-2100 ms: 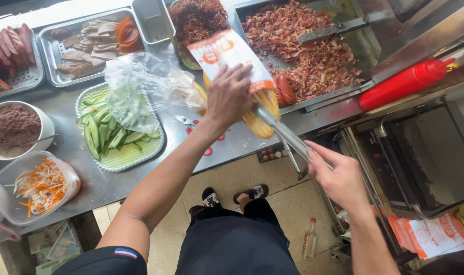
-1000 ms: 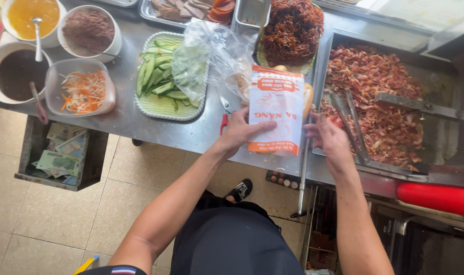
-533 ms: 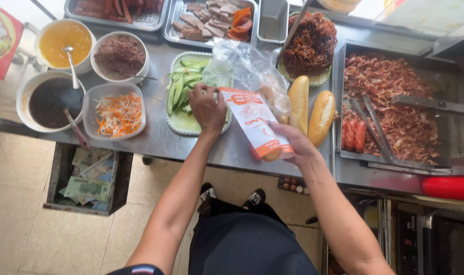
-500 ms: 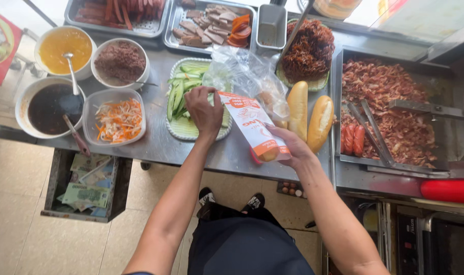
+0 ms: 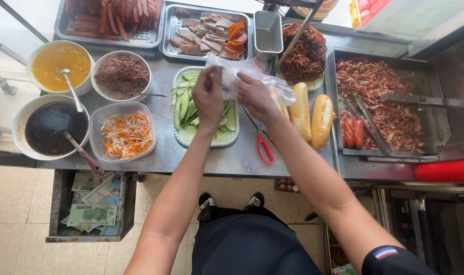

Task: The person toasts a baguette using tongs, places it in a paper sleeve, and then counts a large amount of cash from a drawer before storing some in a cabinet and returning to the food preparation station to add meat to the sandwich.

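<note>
While two hands [image 5: 232, 94] hold one bag [image 5: 242, 71], two loaves [image 5: 311, 114] wait.

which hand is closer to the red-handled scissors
Right. The right hand is just above the scissors, at the clear plastic bag. The left hand is farther left, over the cucumber plate.

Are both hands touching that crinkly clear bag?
Touching. The head view shows the left hand and right hand pinching the clear plastic bag above the cucumber tray.
</note>
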